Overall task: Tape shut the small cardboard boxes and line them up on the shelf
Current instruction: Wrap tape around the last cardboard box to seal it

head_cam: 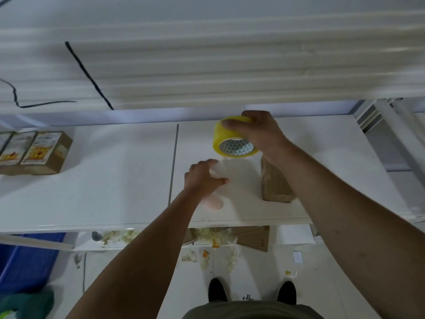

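My right hand grips a yellow roll of packing tape above the white shelf. My left hand pinches a clear strip of tape pulled from the roll. A small brown cardboard box stands on the shelf under my right forearm, partly hidden by it. Three labelled cardboard boxes stand side by side at the shelf's far left.
A shelf board hangs overhead with black cables. Under the shelf lie flattened cardboard and crumpled tape scraps on the floor. A blue crate is at the lower left. My shoes stand below.
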Tool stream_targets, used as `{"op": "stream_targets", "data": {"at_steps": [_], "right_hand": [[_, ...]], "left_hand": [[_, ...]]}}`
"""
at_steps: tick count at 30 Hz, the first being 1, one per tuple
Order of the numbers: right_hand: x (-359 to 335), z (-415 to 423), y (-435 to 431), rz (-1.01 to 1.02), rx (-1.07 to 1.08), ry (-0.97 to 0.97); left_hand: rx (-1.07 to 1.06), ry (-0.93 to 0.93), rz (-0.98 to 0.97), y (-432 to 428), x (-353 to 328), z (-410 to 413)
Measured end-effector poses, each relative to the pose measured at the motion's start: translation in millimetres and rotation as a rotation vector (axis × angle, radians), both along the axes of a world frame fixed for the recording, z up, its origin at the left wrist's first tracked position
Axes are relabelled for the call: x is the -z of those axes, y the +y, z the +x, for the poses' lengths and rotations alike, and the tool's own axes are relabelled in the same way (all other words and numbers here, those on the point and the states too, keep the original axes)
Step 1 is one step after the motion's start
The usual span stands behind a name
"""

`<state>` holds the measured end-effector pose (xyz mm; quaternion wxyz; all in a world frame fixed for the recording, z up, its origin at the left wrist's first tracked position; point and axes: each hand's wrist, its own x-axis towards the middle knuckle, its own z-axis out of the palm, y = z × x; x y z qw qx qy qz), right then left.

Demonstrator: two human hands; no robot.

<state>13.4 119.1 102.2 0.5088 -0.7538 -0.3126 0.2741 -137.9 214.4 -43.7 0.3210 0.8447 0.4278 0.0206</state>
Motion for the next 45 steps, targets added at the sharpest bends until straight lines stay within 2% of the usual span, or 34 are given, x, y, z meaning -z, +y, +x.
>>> {"op": "stream_targets", "data": {"at_steps": [5, 7, 9, 11, 13, 16, 22, 28, 34, 45], "right_hand": [[-10.3, 19.0, -24.9, 0.093, -0.111, 0.135], [-10.1, 26.2, -39.0, 0.12, -0.114, 0.185], [-10.1, 34.7, -52.3, 0.139, -0.102, 0.189], [-10.2, 46.4, -67.4, 0.147, -0.094, 0.184], [-11.4, 58.2, -84.1, 0.156, -0.095, 0.176], [-10.3, 73.5, -110.1, 0.191, -0.085, 0.192], [-2.4, 107.5, -149.8, 0.133, 0.004, 0.224], [20.2, 134.8, -176.4, -0.025, 0.071, 0.096], [56.1, 156.8, -194.3, -0.311, 0.102, -0.063], [93.9, 147.8, -182.1, -0.478, 0.082, -0.236]], "left_hand": [[-0.349, -0.562, -0.639, -3.2, -22.5, 2.5], [-0.485, -0.74, -1.049, -13.9, -33.8, 6.3], [-0.484, -0.829, -1.446, -29.0, -40.4, 7.5], [-0.426, -0.875, -1.603, -41.0, -43.3, 9.8], [-0.373, -0.91, -1.638, -47.6, -42.8, 13.1], [-0.373, -0.877, -1.597, -53.6, -46.7, 26.9], [-0.255, -0.709, -1.086, -68.9, -57.7, 64.2], [-0.374, -0.624, -0.71, -77.4, -64.1, 83.9], [-0.383, -0.458, -0.683, -69.7, -47.0, 78.0], [-0.445, -0.341, -0.483, -86.1, -10.6, 98.6]]}}
